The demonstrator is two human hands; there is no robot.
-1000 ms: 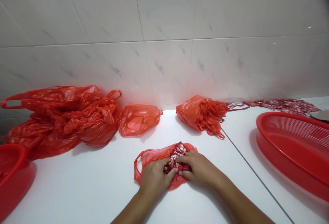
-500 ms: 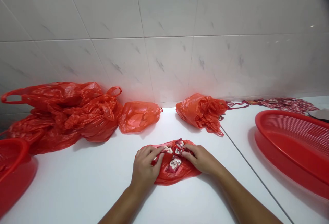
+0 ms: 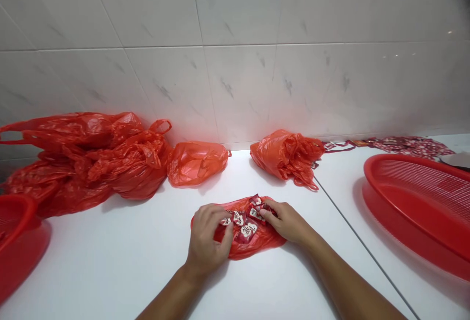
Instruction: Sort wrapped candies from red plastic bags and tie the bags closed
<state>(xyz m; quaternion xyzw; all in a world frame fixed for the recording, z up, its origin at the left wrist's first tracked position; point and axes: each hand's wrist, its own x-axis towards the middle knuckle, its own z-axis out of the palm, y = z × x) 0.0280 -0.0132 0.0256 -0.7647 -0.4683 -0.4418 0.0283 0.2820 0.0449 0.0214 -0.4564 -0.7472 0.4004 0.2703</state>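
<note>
Sachets (image 3: 246,232), glossy red with white printed panels, lie in a loose heap on a flattened red plastic bag (image 3: 271,240), near the front of a white counter (image 3: 110,271). The person's left hand (image 3: 207,237) curls over the heap's near side, its fingers bunched narrowly, though I cannot tell whether they pinch a sachet. The right hand (image 3: 284,221) reaches in from the other side, its fingertips (image 3: 265,211) closed to a narrow gap among the packets, and again I cannot tell if anything is held. Each sachet looks light, thin and slippery, likely to slide against the others and the bag, so an edge or corner seems the surest place to pinch. More red plastic bags (image 3: 91,158) slump against a tiled wall (image 3: 235,56), and a red mesh basket (image 3: 414,207) sits to the right.
</note>
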